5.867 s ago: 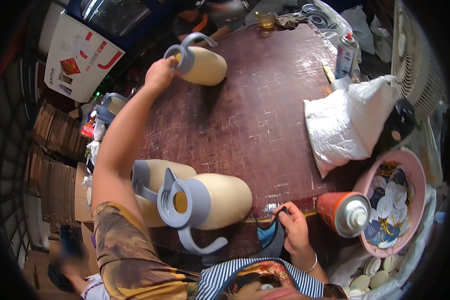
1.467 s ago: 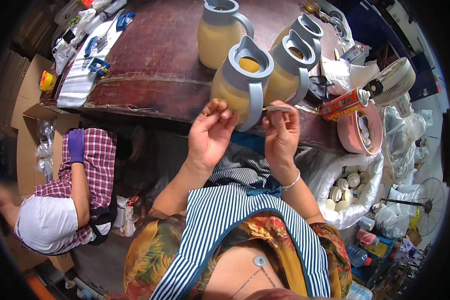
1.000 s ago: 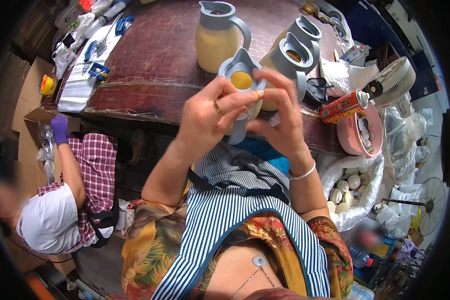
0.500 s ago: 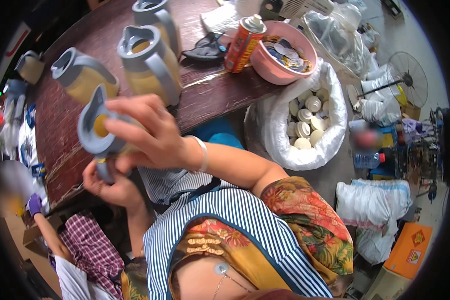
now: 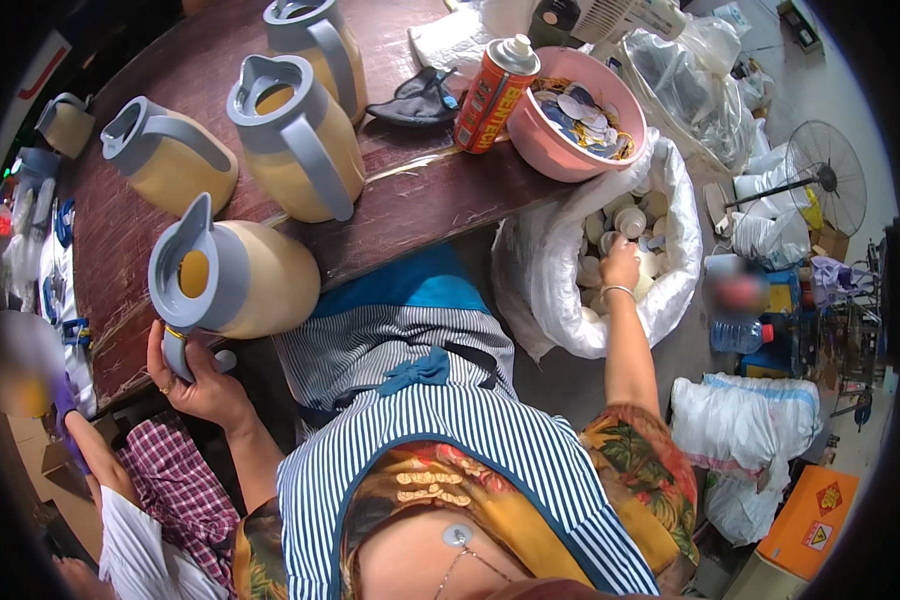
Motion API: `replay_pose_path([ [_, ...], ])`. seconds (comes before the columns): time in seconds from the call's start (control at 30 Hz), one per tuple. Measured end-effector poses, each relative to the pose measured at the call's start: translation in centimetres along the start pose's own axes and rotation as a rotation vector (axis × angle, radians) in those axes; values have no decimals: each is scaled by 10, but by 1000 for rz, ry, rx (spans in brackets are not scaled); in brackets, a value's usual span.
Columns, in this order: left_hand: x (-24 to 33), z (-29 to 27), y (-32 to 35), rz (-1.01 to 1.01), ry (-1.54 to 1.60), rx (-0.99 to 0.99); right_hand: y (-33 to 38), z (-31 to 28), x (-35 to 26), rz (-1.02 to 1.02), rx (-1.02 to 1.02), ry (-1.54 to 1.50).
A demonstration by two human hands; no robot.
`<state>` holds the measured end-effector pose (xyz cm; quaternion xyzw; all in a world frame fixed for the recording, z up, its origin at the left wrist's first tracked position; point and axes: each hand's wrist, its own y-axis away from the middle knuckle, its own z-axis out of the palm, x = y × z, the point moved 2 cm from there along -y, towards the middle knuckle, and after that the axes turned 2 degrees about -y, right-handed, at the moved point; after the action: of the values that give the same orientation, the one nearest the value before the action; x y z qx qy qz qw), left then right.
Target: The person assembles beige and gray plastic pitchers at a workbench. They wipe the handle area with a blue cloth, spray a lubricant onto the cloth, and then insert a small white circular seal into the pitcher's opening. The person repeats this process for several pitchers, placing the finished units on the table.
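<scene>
My left hand (image 5: pixel 205 390) is closed round the grey handle of a cream jug (image 5: pixel 270 275). The jug is tilted onto its side at the table's front edge. Its grey spout points away, and a yellow-brown disc shows in its mouth. My right hand (image 5: pixel 620 268) reaches into a white plastic sack (image 5: pixel 682 235) on the right. Its fingers are bent together at a white lid (image 5: pixel 627 220) among several round cream lids; the fingertips are partly hidden. More cream jugs with grey tops stand on the table, the closest being an upright jug (image 5: pixel 295 130).
On the dark red table (image 5: pixel 410 215) are a spray can (image 5: pixel 494 95), a black cloth item (image 5: pixel 415 98) and a pink bowl (image 5: pixel 560 150) of small discs. A standing fan (image 5: pixel 825 178) is at right. At lower left a person's arm (image 5: pixel 100 465) shows.
My right hand has left the jug's mouth and moved right, down into the white sack. My left hand still holds the jug, which now lies lower and more in view.
</scene>
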<state>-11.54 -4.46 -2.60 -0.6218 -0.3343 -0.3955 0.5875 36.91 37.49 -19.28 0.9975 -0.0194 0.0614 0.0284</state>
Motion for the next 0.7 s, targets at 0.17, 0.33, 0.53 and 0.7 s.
replay_pose_path([
  [0.17, 22, -28, -3, 180, -175, -51, 80, -195, -53, -294, -244, -1921],
  [0.33, 94, 7, 9, 722, -236, -492, 208, -280, -177, -1056, -435, -1972],
  [0.53, 88, 2, 16, 651, -145, -485, 255, -290, -262, -1201, -186, -1533],
  [0.7, 84, -13, 12, 657, -206, -499, 267, -302, -282, -872, -972, -1806],
])
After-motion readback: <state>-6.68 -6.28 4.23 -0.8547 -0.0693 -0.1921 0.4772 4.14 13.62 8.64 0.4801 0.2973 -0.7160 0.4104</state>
